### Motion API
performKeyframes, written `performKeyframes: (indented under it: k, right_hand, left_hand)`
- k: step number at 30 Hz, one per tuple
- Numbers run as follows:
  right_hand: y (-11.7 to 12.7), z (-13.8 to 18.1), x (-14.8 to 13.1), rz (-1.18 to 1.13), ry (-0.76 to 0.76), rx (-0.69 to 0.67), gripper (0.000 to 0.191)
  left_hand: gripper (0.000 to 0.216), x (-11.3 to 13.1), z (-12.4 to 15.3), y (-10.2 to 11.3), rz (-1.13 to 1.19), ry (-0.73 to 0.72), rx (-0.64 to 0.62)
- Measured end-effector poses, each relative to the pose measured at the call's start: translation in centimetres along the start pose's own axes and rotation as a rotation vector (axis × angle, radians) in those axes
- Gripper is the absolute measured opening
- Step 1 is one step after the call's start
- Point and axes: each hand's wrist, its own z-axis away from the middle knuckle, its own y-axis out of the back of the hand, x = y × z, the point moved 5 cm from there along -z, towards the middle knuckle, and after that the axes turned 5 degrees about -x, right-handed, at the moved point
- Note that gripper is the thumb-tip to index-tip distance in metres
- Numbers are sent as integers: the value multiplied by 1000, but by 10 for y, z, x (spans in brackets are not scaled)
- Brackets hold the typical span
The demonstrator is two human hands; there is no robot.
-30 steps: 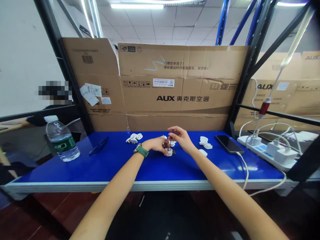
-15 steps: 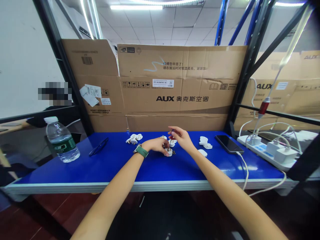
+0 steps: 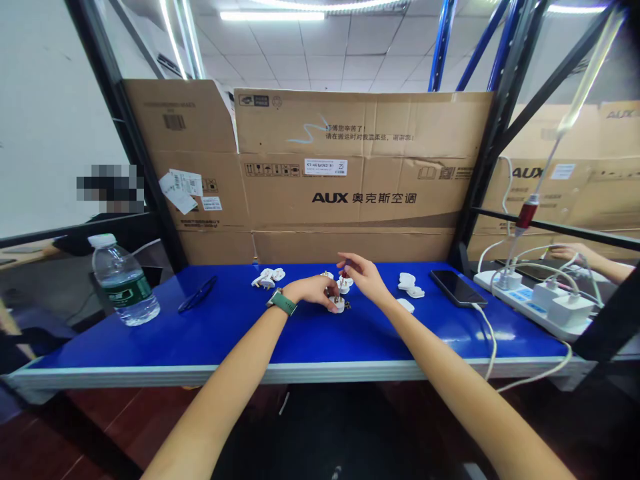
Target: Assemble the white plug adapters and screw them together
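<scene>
My left hand point(image 3: 315, 289), with a green-strapped watch on its wrist, pinches a small white plug point(image 3: 337, 305) against the blue tabletop. The plug's metal parts face up. Just to the right, my right hand point(image 3: 363, 273) is closed on a screwdriver point(image 3: 344, 272) with a reddish handle, held above the plug. Its tip is too small to make out. Behind the fingers lies another white plug piece point(image 3: 345, 285), partly covered. Tiny dark brass-coloured bits point(image 3: 349, 306) sit beside the held plug.
White plugs point(image 3: 269, 278) lie in a pile left of my hands; white covers point(image 3: 407, 281) lie to the right. A water bottle point(image 3: 123, 283), glasses point(image 3: 198, 293), a phone point(image 3: 457, 288) on a cable and a power strip point(image 3: 535, 307) stand around. Cardboard point(image 3: 360, 213) walls the back.
My right hand has shifted very slightly and the screwdriver shaft shows less over the plug. My left hand keeps its place. Another person's hand has appeared behind the power strip at the right.
</scene>
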Motion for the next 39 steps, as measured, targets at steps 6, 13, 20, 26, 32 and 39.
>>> performKeyframes:
  k: [6, 13, 20, 26, 32, 39]
  right_hand:
    - [2, 2, -8, 202, 46, 57, 28]
    - [2, 3, -10, 146, 75, 42, 27]
    - [-1, 2, -11, 74, 45, -3, 27]
    - [-2, 1, -13, 96, 68, 15, 23]
    - [1, 0, -9, 81, 51, 23, 18]
    - [2, 0, -4, 67, 31, 28, 19]
  left_hand:
    - [48, 1, 2, 1, 2, 7, 8]
    - [50, -3, -2, -1, 6, -11, 2]
    - [50, -2, 0, 0, -2, -4, 12]
    - [46, 0, 1, 0, -5, 0, 8]
    - [45, 1, 1, 1, 9, -2, 14]
    - [47, 2, 2, 1, 10, 9, 16]
